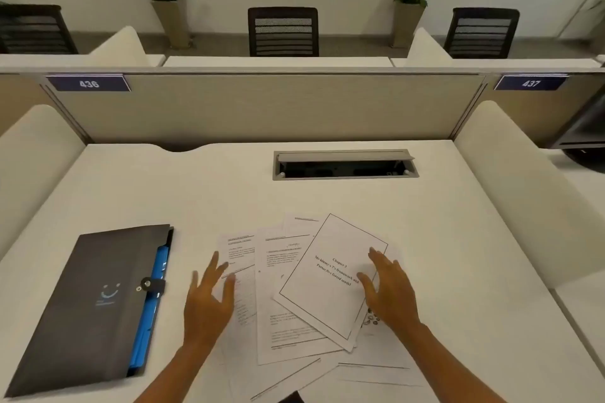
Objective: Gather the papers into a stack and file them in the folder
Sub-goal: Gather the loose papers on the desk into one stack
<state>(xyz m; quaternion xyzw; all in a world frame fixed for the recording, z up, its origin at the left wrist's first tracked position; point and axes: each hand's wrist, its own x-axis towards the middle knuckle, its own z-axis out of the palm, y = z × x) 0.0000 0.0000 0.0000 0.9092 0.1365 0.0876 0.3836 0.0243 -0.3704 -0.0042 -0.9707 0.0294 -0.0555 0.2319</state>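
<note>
Several printed white papers [288, 298] lie fanned and overlapping on the desk in front of me. On top lies a tilted sheet with a black border and a chapter title [330, 275]. My left hand [209, 301] hovers over the left edge of the spread, fingers apart, holding nothing. Over the right edge of the bordered sheet is my right hand [389, 291], fingers spread, and I cannot tell if it touches. A dark grey folder [88, 307] with a snap strap and blue inner pockets lies shut to the left of the papers.
The white desk [442, 239] has a grey cable box with a raised lid [343, 165] at the back middle. A beige partition [262, 108] closes the far side, with white side dividers [510, 193] left and right. Chairs and plants stand beyond.
</note>
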